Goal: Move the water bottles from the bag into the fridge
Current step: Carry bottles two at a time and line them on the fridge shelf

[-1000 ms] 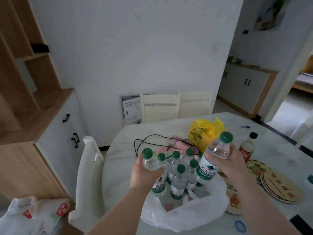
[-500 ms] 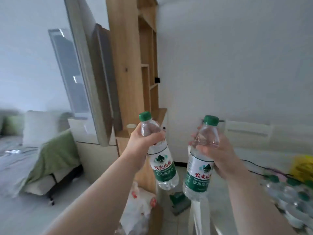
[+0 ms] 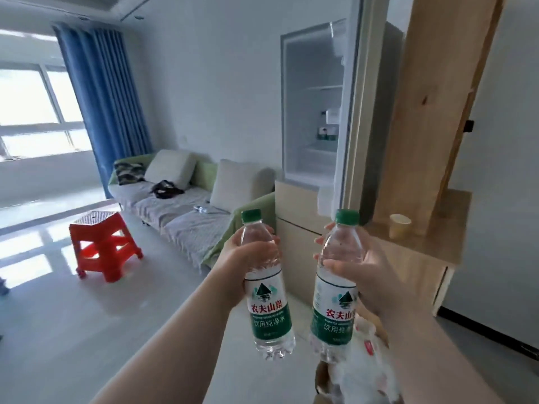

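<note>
**Surroundings.** The fridge [image 3: 310, 118] stands at twelve o'clock from the hands. Its upper compartment is open, with white shelves showing and a few small packs on a middle shelf. Its door [image 3: 360, 106] is swung out edge-on at the compartment's three o'clock side, between the compartment and a tall wooden cabinet [image 3: 431, 112]. A paper cup [image 3: 399, 225] sits on the cabinet's counter, at one o'clock from the right hand.

A sofa [image 3: 178, 208] with pale cushions runs along the wall at ten o'clock. Its green-covered arm lies just beside the fridge's lower drawers. A red stool [image 3: 102, 246] stands on the floor at nine o'clock, and a blue curtain [image 3: 102, 97] hangs beyond it by the window. A white plastic bag [image 3: 367, 371] lies on the floor at five o'clock, under the right forearm.

**Bottles.** The left hand [image 3: 245, 258] is wrapped round the upper body of the left bottle [image 3: 269, 313]. The right hand [image 3: 370, 275] grips the right bottle [image 3: 332, 316], with its thumb across the front. Both bottles are held roughly upright in the air, side by side but apart, in front of the lower drawers and outside the fridge. Each is clear plastic with a green cap on and a white-and-green label with red characters.
</note>
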